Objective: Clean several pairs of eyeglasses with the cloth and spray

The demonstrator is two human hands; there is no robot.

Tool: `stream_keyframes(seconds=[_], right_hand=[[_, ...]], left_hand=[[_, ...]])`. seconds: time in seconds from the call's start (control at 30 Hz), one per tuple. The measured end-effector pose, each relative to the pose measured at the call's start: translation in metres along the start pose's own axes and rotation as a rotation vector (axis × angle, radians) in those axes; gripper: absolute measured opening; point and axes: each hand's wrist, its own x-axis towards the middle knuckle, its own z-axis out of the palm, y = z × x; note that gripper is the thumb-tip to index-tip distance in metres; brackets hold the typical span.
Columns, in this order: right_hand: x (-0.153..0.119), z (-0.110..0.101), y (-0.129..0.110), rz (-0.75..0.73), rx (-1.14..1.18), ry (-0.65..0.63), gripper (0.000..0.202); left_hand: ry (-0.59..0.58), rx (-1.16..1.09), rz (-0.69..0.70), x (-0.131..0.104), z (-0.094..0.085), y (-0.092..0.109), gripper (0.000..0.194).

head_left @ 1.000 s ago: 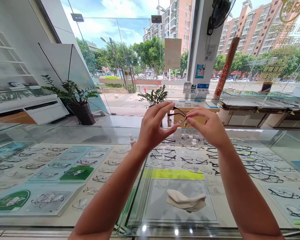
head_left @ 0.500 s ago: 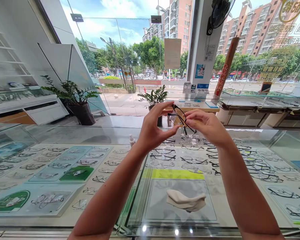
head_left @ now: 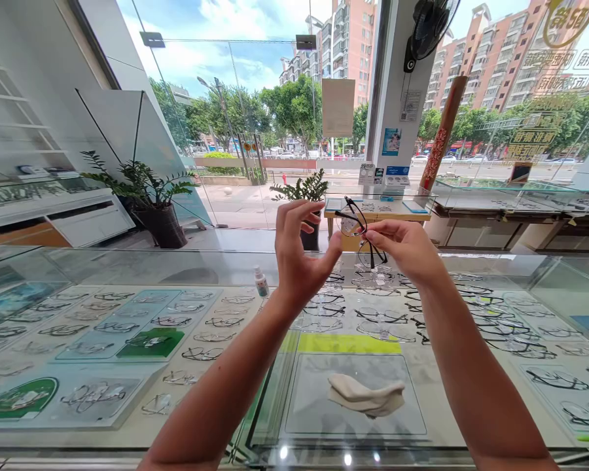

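A pair of black-framed eyeglasses [head_left: 364, 226] is held up above the glass counter, tilted on end with its temples pointing left. My right hand [head_left: 406, 250] pinches the frame between thumb and fingers near its middle. To the left of the glasses, my left hand [head_left: 302, 248] is apart from them, fingers curved and thumb spread, holding nothing. Below both hands a crumpled beige cloth [head_left: 366, 395] lies on a grey mat [head_left: 304, 405] on the counter.
The glass display counter [head_left: 216, 261] holds rows of eyeglasses [head_left: 380, 315]. A small white spray bottle [head_left: 260, 282] stands left of my left wrist. Potted plants [head_left: 160, 222], another display table [head_left: 330, 214] and a glass shopfront lie beyond.
My left hand has let go of the eyeglasses and drawn back to the left, its fingers opening. My right hand still holds the glasses, which have turned slightly.
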Motion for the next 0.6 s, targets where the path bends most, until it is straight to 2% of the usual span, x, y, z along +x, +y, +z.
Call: stream_keyframes(seconds=[0.03, 0.07, 0.13, 0.2, 0.3, 0.47, 0.6], right_hand=[[0.000, 0.001, 0.001, -0.006, -0.007, 0.024, 0.021], [0.000, 0.003, 0.001, -0.012, -0.014, 0.040, 0.021], [-0.001, 0.007, 0.001, -0.028, -0.032, 0.053, 0.021], [-0.004, 0.011, -0.002, -0.053, -0.071, 0.068, 0.021], [-0.008, 0.018, -0.007, -0.119, -0.241, 0.116, 0.018], [-0.015, 0.025, -0.014, -0.224, -0.510, 0.120, 0.013], [-0.020, 0.022, -0.026, -0.120, -0.617, 0.028, 0.019]], left_hand=[[0.033, 0.026, 0.019, -0.001, 0.001, 0.004, 0.028], [0.014, 0.023, 0.021, -0.002, 0.002, 0.008, 0.015], [-0.131, -0.053, -0.050, -0.003, 0.005, 0.013, 0.005], [-0.260, -0.149, -0.200, -0.005, 0.007, 0.014, 0.011], [-0.353, -0.236, -0.394, -0.011, 0.012, 0.008, 0.028], [-0.373, -0.262, -0.554, -0.018, 0.018, -0.005, 0.036], [-0.397, -0.245, -0.660, -0.018, 0.019, -0.010, 0.034]])
